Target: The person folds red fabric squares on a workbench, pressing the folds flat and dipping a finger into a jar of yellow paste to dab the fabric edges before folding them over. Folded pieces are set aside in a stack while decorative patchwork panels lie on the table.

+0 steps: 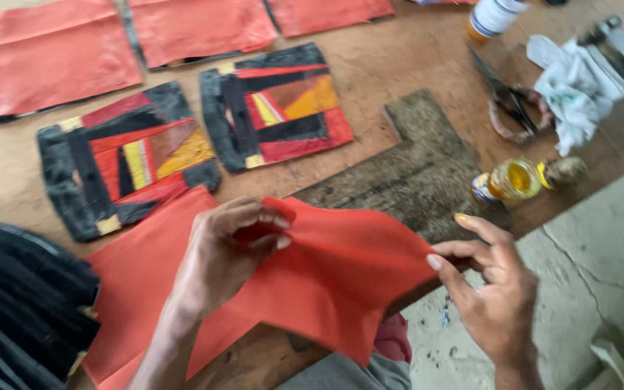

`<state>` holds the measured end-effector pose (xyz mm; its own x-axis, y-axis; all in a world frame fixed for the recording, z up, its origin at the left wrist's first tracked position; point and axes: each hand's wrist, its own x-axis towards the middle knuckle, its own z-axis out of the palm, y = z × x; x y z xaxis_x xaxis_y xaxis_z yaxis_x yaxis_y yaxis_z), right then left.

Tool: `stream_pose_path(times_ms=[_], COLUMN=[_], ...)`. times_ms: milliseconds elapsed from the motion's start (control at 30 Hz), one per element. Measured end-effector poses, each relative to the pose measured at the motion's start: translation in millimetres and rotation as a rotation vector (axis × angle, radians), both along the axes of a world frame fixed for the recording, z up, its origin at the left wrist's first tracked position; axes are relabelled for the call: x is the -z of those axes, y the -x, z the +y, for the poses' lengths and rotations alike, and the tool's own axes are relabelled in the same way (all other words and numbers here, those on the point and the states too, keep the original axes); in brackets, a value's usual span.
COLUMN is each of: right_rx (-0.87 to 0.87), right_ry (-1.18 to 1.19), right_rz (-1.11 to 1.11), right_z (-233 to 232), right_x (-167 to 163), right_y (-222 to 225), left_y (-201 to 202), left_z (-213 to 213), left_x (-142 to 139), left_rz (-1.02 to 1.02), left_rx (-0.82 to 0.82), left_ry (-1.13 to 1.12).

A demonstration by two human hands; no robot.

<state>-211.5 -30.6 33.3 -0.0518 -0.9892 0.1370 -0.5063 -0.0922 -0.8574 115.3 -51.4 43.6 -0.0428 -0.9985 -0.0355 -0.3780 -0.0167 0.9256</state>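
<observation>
Brown wooden surface (399, 65) carries everything, worn and stained. Red cloth pieces (52, 61) lie in a row along its far edge; two patchwork panels (128, 155) in black, red and yellow sit side by side nearer in. Dark rough board (417, 170) lies right of them.

Red cloth (326, 271) is held up off the surface at the near edge, over another flat red sheet (135, 289). Left hand (229, 253) has its grip closed on the cloth's upper left part, thumb and fingers pinching a fold. Right hand (489, 282) pinches the cloth's right corner between thumb and forefinger; grip closed too. Cloth hangs slack between them, lower corner drooping past the surface edge.

Risks, as a judgement: the right pinch catches only the very corner, so a tug could pull it free and drop the cloth to the dusty floor (601, 260). The small open jar (514, 179) lies near the right hand, mouth toward the camera, showing yellow inside, likely glue; a swing of cloth or hand could knock it and smear the fabric. Scissors (510, 101) lie just beyond, also in sweep range.

Containers: jar with yellow content; a small capped bottle (563, 172) touching it, content not visible; a white bottle (494, 16) at the far edge, content hidden. White rag (575, 90) is crumpled beside the scissors.
</observation>
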Motion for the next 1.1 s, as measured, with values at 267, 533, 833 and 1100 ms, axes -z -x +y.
stream_pose_path(times_ms=[267, 533, 833, 1100], right_rx=[0.117, 0.214, 0.313, 0.043], right_ry=[0.03, 0.114, 0.055, 0.188], right_rz=[-0.132, -0.049, 0.15, 0.664], right_z=[-14, -23, -24, -44], right_x=[57, 77, 44, -14], right_y=[44, 66, 104, 143], left_y=[41, 74, 84, 94], left_z=[-81, -132, -143, -155], left_x=[50, 41, 34, 44], left_rz=[-0.167, -0.254, -0.34, -0.352], left_rx=[0.46, 0.646, 0.696, 0.757], left_ry=[0.189, 0.155, 0.1, 0.147])
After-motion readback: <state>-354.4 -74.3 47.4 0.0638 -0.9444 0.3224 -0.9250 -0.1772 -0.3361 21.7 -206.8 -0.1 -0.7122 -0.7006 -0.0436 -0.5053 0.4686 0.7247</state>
